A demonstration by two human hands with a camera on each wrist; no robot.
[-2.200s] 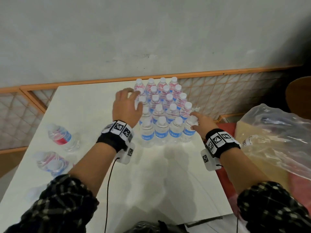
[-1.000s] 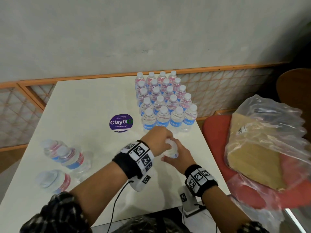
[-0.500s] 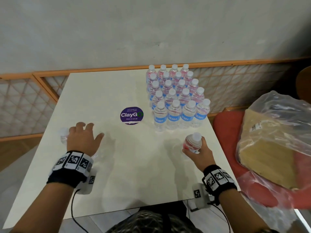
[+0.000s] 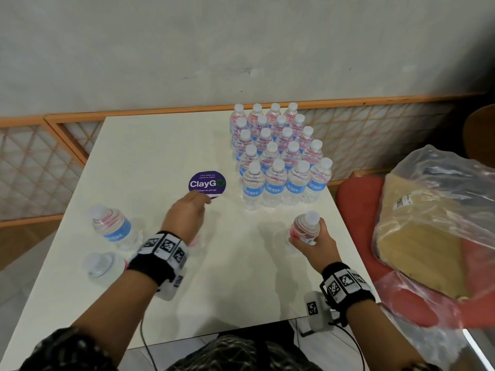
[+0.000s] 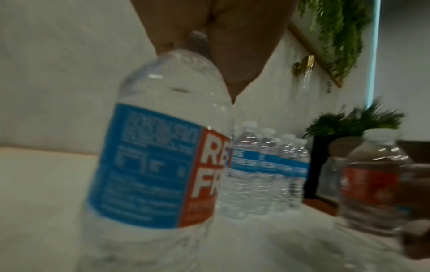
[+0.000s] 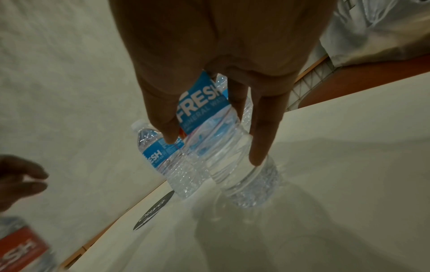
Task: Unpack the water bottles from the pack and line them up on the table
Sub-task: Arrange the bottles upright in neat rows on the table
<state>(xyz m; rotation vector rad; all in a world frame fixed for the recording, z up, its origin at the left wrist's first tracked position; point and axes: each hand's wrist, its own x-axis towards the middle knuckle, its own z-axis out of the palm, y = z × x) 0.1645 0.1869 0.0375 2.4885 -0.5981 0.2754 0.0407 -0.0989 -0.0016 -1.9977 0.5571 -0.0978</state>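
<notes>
I stand over the table (image 4: 166, 145), a pale top against a grey wall. To my right, off the table, a clear plastic bag (image 4: 442, 204) holding something tan lies on a red seat (image 4: 353, 194).

At the far right of the table stands the block of bottles (image 4: 278, 156), upright, caps white, packed in rows of four and touching one another; the front row shows blue labels. Just left of that block a round purple sticker (image 4: 207, 182) lies flat on the top.

Near the left edge stand two loose bottles: one (image 4: 113, 227) with a blue label, and a nearer one (image 4: 100, 265) seen almost from above, close beside it.

My right hand (image 4: 314, 245) grasps a bottle (image 4: 305, 230) around its body, thumb and fingers wrapped about the label, cap up. It sits in front of the block, apart from the front row. In the right wrist view its base (image 6: 252, 191) looks to be at the table, though I cannot tell whether it touches.

My left hand (image 4: 186, 211) is over the middle of the table, just short of the sticker. From the head view it hides what it carries; the left wrist view shows a bottle (image 5: 158, 165) hanging upright below my fingers (image 5: 235, 55), which pinch it at the neck, blue and red label facing the camera.
</notes>
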